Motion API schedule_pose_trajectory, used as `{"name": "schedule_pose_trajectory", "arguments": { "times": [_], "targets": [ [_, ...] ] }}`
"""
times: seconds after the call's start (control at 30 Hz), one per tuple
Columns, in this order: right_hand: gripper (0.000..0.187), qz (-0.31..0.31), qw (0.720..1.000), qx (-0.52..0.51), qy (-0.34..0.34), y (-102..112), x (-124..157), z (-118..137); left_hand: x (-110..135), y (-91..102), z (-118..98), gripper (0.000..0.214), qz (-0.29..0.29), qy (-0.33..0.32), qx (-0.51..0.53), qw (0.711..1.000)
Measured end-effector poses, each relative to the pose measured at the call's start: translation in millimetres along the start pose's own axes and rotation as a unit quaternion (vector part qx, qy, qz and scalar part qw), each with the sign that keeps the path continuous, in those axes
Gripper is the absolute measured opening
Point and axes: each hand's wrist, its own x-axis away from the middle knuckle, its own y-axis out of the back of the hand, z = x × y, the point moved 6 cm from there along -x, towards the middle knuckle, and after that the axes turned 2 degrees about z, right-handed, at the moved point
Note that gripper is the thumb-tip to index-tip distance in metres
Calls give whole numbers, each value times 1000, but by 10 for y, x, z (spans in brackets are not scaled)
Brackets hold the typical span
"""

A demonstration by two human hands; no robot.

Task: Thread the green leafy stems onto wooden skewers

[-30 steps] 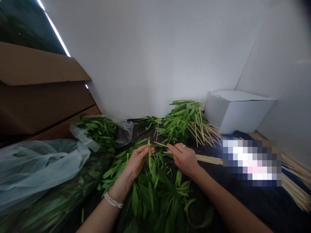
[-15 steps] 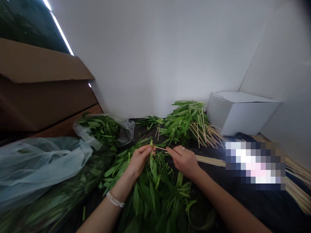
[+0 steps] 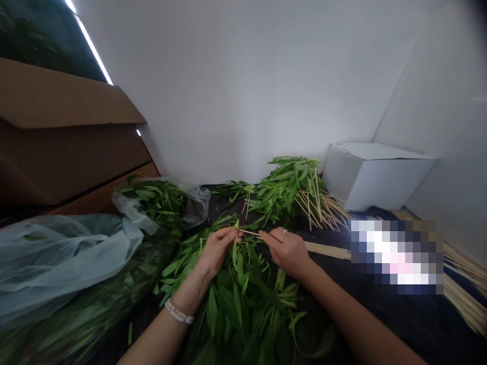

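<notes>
Between the thumb and fingers of my left hand [image 3: 219, 245] is pinched a leafy green stem [image 3: 237, 226], its leaves hanging down. My right hand [image 3: 286, 249] grips a thin wooden skewer [image 3: 249, 232] that points left, its tip at the stem by my left fingertips. Whether the tip has gone into the stem I cannot tell. Below both hands spreads a heap of loose green leafy stems [image 3: 232, 309]. Behind my right hand a bundle of bare skewers [image 3: 329, 250] lies on the dark cover.
A pile of leafy stems on skewers [image 3: 289, 187] stands at the back by the wall. Bagged greens [image 3: 158, 200] and a translucent plastic bag [image 3: 72, 263] lie left, below a cardboard box [image 3: 68, 152]. A white box [image 3: 384, 175] sits at back right, with more skewers [image 3: 464, 299] at the right edge.
Both hands keep nearly the same position and hold on the stem and skewer. The whole view has shifted very slightly.
</notes>
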Motion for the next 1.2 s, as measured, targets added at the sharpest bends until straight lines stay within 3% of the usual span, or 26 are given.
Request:
{"name": "schedule_pose_trajectory", "arguments": {
  "times": [0.37, 1.2],
  "targets": [
    [34, -7, 1000, -22, -2, -33, 17, 43, 25, -75, -29, 25, 54, -4, -30, 998],
    [32, -26, 998, -62, -16, -99, 48, 153, 33, -122, 36, 23, 107, -8, -61, 992]
  ]
}}
